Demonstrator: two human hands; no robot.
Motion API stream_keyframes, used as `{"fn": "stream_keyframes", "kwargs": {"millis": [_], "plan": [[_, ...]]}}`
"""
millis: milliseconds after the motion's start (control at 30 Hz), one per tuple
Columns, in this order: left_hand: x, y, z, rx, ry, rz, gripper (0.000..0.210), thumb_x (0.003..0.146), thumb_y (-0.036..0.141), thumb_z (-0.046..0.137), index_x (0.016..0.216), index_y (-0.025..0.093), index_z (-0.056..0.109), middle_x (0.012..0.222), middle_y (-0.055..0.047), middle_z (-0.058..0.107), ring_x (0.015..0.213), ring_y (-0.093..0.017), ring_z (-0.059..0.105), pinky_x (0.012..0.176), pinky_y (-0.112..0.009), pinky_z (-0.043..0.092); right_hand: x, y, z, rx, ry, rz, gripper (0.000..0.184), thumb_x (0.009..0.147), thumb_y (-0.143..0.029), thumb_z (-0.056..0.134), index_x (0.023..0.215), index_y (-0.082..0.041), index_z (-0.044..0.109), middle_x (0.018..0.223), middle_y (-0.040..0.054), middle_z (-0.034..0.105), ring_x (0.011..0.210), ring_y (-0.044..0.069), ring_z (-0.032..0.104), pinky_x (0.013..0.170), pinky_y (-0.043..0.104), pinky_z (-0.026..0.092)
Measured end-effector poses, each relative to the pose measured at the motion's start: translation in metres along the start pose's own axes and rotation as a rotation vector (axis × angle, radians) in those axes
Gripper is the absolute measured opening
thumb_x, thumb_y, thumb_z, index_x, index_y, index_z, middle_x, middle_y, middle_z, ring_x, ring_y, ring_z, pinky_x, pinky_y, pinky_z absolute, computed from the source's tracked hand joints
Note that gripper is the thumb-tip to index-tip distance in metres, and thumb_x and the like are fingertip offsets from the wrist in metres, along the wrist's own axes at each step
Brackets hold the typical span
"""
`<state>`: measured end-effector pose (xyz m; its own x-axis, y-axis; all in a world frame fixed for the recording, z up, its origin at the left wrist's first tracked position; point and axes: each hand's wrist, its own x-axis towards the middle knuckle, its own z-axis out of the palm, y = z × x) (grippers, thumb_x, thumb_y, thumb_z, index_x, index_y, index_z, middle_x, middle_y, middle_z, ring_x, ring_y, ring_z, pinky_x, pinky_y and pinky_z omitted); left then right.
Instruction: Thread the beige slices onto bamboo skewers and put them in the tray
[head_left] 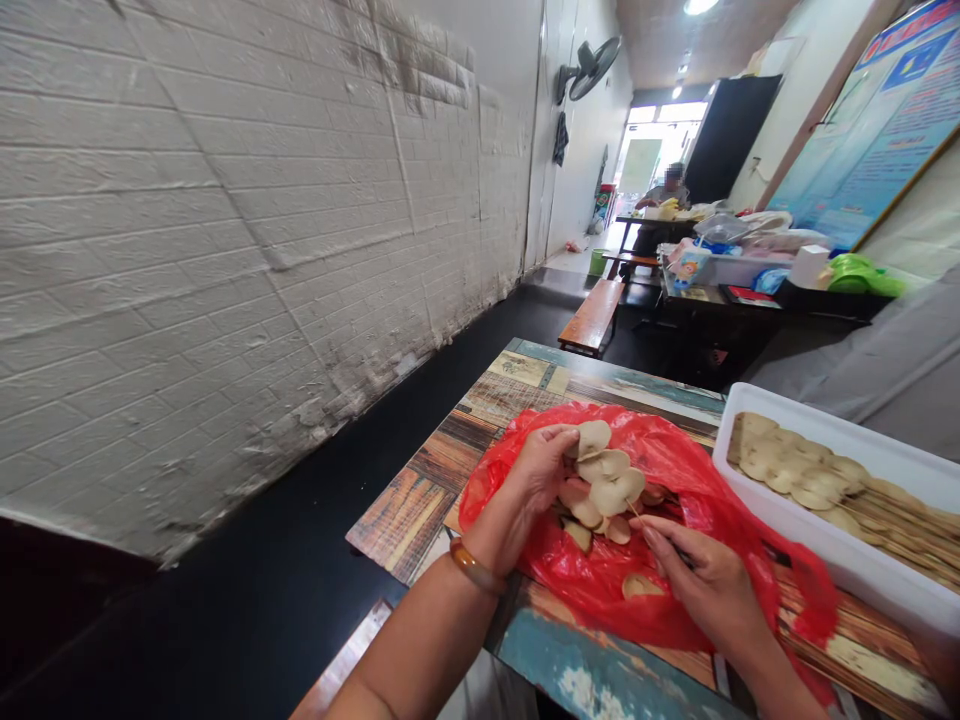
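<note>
My left hand (541, 468), an amber-coloured bangle at its wrist, pinches a round pale slice at the far end of a skewer (616, 488). Several thin beige slices overlap along that skewer; the frames do not show for certain what food they are. My right hand (701, 572) grips the thin stick near its lower end, with fingers closed. Both hands are over an open red plastic bag (679, 450) spread on the table. Loose slices (581, 535) lie in the bag under the skewer, partly hidden by it.
A white plastic tub (892, 452) at the right holds rows of filled skewers (802, 465). The patchwork-patterned table (431, 480) ends at a dark floor. Beyond are a wooden bench (594, 312), a cluttered table (690, 300) and a seated person (671, 190).
</note>
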<state>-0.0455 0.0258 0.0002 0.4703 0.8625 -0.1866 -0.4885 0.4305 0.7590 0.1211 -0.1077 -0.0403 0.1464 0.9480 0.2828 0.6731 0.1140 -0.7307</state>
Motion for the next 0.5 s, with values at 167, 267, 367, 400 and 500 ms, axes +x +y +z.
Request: {"fn": "stream_keyframes", "kwargs": {"millis": [167, 267, 367, 400, 500], "plan": [[-0.0018, 0.0017, 0.0014, 0.008, 0.022, -0.011, 0.028, 0.055, 0.033, 0.076, 0.065, 0.014, 0.059, 0.06, -0.001, 0.06, 0.053, -0.011, 0.053, 0.055, -0.024, 0.041, 0.0, -0.0009, 0.0, 0.003, 0.041, -0.01, 0.029, 0.085, -0.04, 0.053, 0.091, -0.022, 0.075, 0.095, 0.0062, 0.076, 0.086, 0.023, 0.072, 0.077, 0.034, 0.058], [-0.001, 0.0006, 0.0008, 0.025, 0.029, 0.0, 0.028, 0.055, 0.033, 0.076, 0.064, 0.014, 0.058, 0.059, 0.0, 0.058, 0.052, -0.01, 0.052, 0.054, -0.023, 0.04, 0.0001, -0.0006, 0.0005, 0.006, 0.027, -0.008, 0.027, 0.085, -0.04, 0.054, 0.091, -0.024, 0.075, 0.095, 0.0051, 0.076, 0.086, 0.022, 0.072, 0.077, 0.032, 0.058], [0.0019, -0.0026, -0.0016, 0.069, 0.024, 0.032, 0.029, 0.056, 0.034, 0.076, 0.064, 0.012, 0.059, 0.057, 0.001, 0.056, 0.049, -0.008, 0.048, 0.052, -0.022, 0.037, 0.0007, 0.0014, 0.0012, 0.013, 0.007, 0.002, 0.028, 0.085, -0.04, 0.053, 0.091, -0.024, 0.075, 0.092, 0.0049, 0.076, 0.083, 0.021, 0.072, 0.075, 0.03, 0.058], [0.003, -0.0039, -0.0027, 0.09, 0.02, 0.048, 0.029, 0.056, 0.035, 0.076, 0.065, 0.012, 0.061, 0.057, 0.001, 0.055, 0.049, -0.008, 0.048, 0.051, -0.022, 0.036, 0.0007, 0.002, 0.0014, 0.014, 0.006, 0.008, 0.029, 0.085, -0.041, 0.053, 0.091, -0.024, 0.075, 0.09, 0.005, 0.076, 0.08, 0.021, 0.072, 0.073, 0.03, 0.058], [0.0056, -0.0074, -0.0057, 0.142, 0.006, 0.09, 0.03, 0.06, 0.037, 0.074, 0.069, 0.011, 0.064, 0.059, 0.001, 0.055, 0.049, -0.007, 0.047, 0.049, -0.02, 0.034, 0.0002, 0.0021, 0.0015, 0.013, -0.003, 0.047, 0.033, 0.085, -0.044, 0.052, 0.094, -0.022, 0.075, 0.073, 0.0042, 0.074, 0.061, 0.018, 0.068, 0.059, 0.026, 0.056]]}}
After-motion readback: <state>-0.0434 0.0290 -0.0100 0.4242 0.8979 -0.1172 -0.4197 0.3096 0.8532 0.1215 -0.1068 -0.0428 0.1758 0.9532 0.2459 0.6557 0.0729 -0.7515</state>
